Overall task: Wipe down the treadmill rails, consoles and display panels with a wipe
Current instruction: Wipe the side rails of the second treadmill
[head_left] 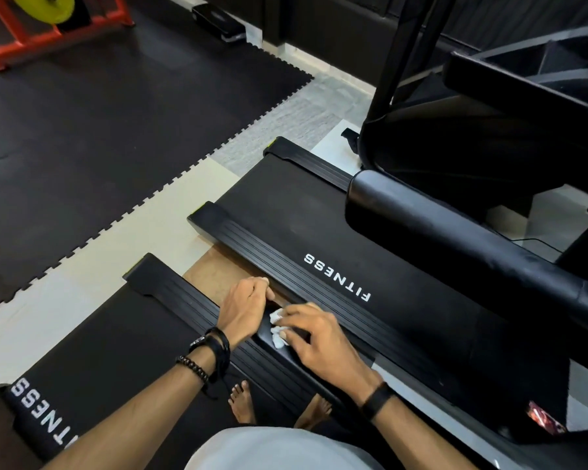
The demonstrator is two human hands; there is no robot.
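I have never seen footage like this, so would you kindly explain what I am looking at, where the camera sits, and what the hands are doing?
There is no robot here. A person wears one wide-angle camera on the head, looking forward and down, so you see their own arms, bare feet and the floor of a gym.

Two black treadmills lie side by side, each marked FITNESS. The person bends over the side rail of the nearer one. The right hand presses a crumpled white wipe onto that rail, fingers spread over it. The left hand, with wristbands, has its fingers curled over the rail's outer edge, next to the wipe.

Further off are dark floor mats, a red rack with a yellow weight plate, and the farther treadmill's upright frame.
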